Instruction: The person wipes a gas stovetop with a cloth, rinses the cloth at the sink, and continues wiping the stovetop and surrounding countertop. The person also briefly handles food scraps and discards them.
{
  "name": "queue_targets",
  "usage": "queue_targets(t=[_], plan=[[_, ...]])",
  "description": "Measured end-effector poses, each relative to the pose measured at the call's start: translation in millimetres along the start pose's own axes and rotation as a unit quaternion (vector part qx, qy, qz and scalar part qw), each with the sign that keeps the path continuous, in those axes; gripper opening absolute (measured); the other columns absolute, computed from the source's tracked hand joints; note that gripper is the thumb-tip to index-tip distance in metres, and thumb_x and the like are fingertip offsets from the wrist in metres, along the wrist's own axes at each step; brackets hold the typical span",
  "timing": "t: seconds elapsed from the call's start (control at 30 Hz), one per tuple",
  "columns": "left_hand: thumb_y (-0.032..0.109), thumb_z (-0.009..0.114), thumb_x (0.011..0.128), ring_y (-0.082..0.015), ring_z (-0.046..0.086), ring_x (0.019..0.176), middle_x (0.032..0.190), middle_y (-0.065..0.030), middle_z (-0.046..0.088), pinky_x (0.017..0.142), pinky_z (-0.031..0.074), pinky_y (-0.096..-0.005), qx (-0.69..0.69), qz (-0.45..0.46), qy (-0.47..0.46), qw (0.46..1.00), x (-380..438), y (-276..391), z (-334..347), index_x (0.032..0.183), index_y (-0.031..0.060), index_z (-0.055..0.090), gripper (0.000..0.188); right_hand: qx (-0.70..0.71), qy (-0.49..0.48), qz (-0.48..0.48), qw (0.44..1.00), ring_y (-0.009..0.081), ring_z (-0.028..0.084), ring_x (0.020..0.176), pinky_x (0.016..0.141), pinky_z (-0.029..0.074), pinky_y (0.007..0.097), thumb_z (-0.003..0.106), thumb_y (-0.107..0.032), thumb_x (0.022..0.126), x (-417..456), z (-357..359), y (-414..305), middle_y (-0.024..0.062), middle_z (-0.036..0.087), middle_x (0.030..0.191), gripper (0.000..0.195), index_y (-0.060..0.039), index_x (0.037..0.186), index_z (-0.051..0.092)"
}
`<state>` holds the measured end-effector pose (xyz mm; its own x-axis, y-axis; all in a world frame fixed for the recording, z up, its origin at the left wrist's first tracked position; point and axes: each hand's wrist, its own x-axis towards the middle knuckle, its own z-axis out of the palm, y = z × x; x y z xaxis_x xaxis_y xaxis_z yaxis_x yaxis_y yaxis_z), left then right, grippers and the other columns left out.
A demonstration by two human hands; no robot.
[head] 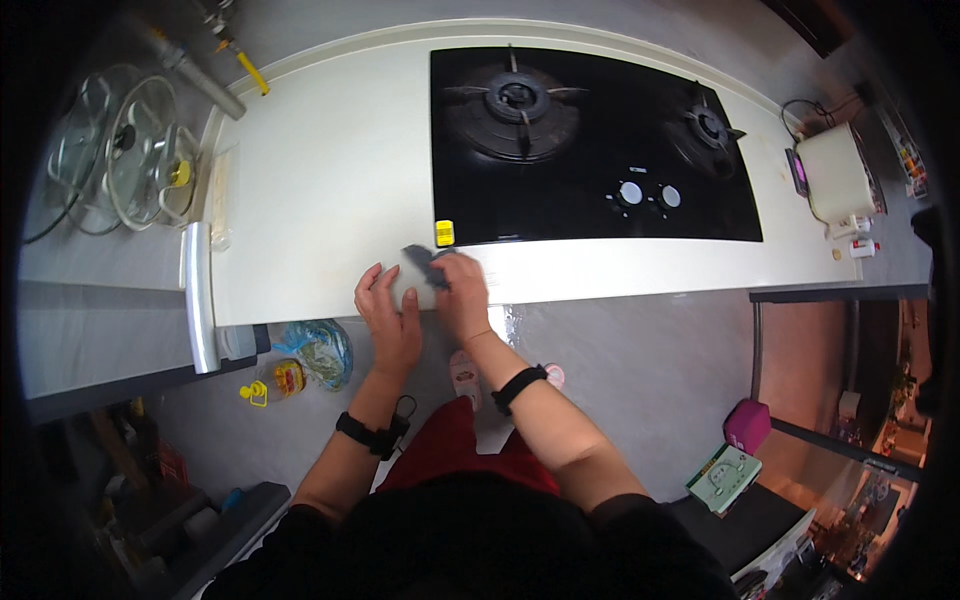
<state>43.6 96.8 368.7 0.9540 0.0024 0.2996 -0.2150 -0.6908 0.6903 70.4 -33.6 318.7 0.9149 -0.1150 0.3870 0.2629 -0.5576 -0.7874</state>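
A dark grey cloth (424, 262) lies bunched under the fingers of my right hand (463, 292), close to the near left corner of the black gas hob (592, 202). Part of the cloth is hidden by that hand. My left hand (390, 315) hovers just left of it, over the front edge of the white countertop (330, 195), fingers apart and holding nothing. A yellow sticker (445, 232) with print sits on the hob's corner, right above the cloth. Black bands circle both wrists.
Glass pot lids (135, 150) stand in a rack at the left, near a foil-like roll (201, 300). An oil bottle (285, 378) and a blue plastic bag (319, 352) rest on the floor. A cream appliance (840, 176) occupies the counter's right end.
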Motion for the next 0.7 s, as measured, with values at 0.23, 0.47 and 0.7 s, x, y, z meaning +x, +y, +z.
queue_targets(t=[0.23, 0.47, 0.7], plan=[[0.026, 0.051, 0.099, -0.0359, 0.035, 0.127, 0.138, -0.0221, 0.037, 0.107, 0.028, -0.0465, 0.006, -0.07, 0.082, 0.994, -12.9, -29.8, -66.4, 0.128, -0.0003, 0.052, 0.039, 0.24, -0.135, -0.069, 0.959, 0.0387, 0.057, 0.093, 0.091, 0.046, 0.0441, 0.062, -0.001, 0.077, -10.8, 83.6, -75.4, 0.0146, 0.063, 0.092, 0.017, -0.0036, 0.093, 0.061], [0.024, 0.049, 0.1, -0.0335, 0.036, 0.127, 0.138, -0.0212, 0.036, 0.108, 0.028, -0.0449, -0.017, -0.101, 0.151, 0.983, -20.1, -50.9, -114.7, 0.128, -0.0002, 0.052, 0.037, 0.609, -0.245, 0.43, 0.62, 0.0239, 0.063, 0.109, 0.096, 0.05, 0.0371, 0.059, -0.012, 0.096, -23.3, 46.6, -76.5, 0.0106, 0.064, 0.12, 0.033, -0.0046, 0.128, 0.055], [0.021, 0.049, 0.1, -0.0322, 0.037, 0.127, 0.137, -0.019, 0.037, 0.108, 0.03, -0.044, -0.089, -0.083, 0.107, 0.987, -7.5, -38.5, -92.1, 0.125, 0.0001, 0.054, 0.033, 0.701, -0.056, 0.499, 0.507, 0.0287, 0.057, 0.12, 0.108, 0.043, 0.043, 0.056, -0.012, 0.098, -48.4, -30.9, -66.1, 0.0143, 0.059, 0.13, 0.04, -0.0039, 0.136, 0.049]])
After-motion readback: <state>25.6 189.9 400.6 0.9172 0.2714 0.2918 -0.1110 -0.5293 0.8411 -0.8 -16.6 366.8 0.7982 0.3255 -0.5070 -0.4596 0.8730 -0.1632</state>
